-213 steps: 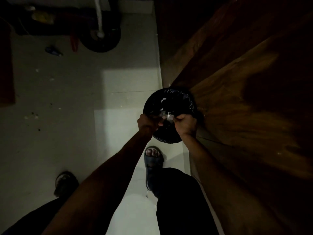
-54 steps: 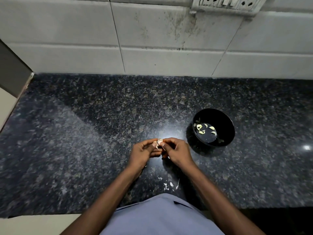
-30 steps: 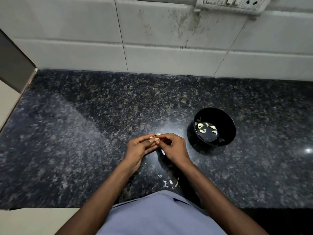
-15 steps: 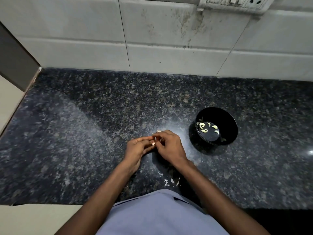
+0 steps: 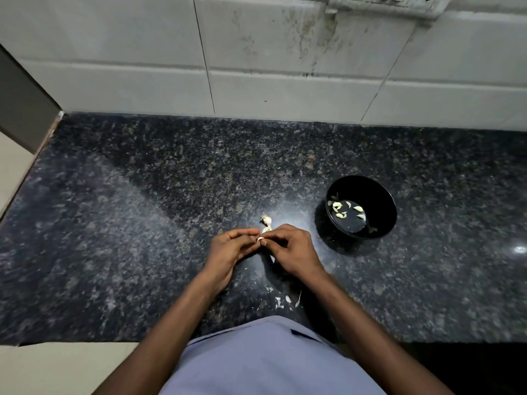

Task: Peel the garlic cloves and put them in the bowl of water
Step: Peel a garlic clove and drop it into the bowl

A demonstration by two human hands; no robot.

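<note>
On the dark granite counter [image 5: 142, 223], the black bowl [image 5: 382, 201] stands to the right of the hands, apart from them. Small bits of garlic skin [image 5: 281, 300] lie nearer to the person than the bowl, to its left, and a tiled wall [image 5: 256, 52] rises behind it. Nothing stands between hands and bowl. Half a second ago no loose garlic showed beyond the fingers — now a garlic piece [image 5: 266, 220] lies there, left of the bowl. The left hand [image 5: 228, 255] and right hand [image 5: 291, 249] meet and pinch one garlic clove [image 5: 260, 240] together. In the bowl, peeled cloves [image 5: 340, 208] float in water.
</note>
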